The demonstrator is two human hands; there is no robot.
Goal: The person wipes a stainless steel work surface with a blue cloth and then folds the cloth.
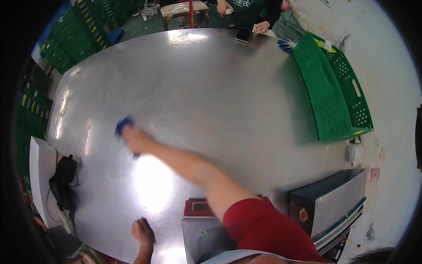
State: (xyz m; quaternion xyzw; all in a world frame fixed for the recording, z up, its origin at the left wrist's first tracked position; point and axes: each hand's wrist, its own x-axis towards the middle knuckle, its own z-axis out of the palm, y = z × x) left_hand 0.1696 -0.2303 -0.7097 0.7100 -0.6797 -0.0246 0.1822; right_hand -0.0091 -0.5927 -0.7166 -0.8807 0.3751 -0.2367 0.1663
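Note:
My right arm, in a red sleeve, stretches across a broad metal table (pixel 228 105) toward the left. At its end my right hand (pixel 138 140) is closed on a dark blue cloth (pixel 124 125), pressed low at the tabletop and smeared by motion. A little of the cloth shows past the fingers; the rest is hidden under the hand. Nearer to me, my left hand (pixel 143 232) rests at the table's front part with its fingers curled in. Nothing shows in it. Between my arms, close to my body, stands a metal box with a red top (pixel 206 229).
A green perforated crate (pixel 325 88) stands at the right, beside blue-and-white gloves (pixel 286 44). A metal-and-dark machine (pixel 329 198) sits near right. At the left edge are a black bag (pixel 65 182) and white box (pixel 40 176). Across the table, a person stands by a phone (pixel 242 35).

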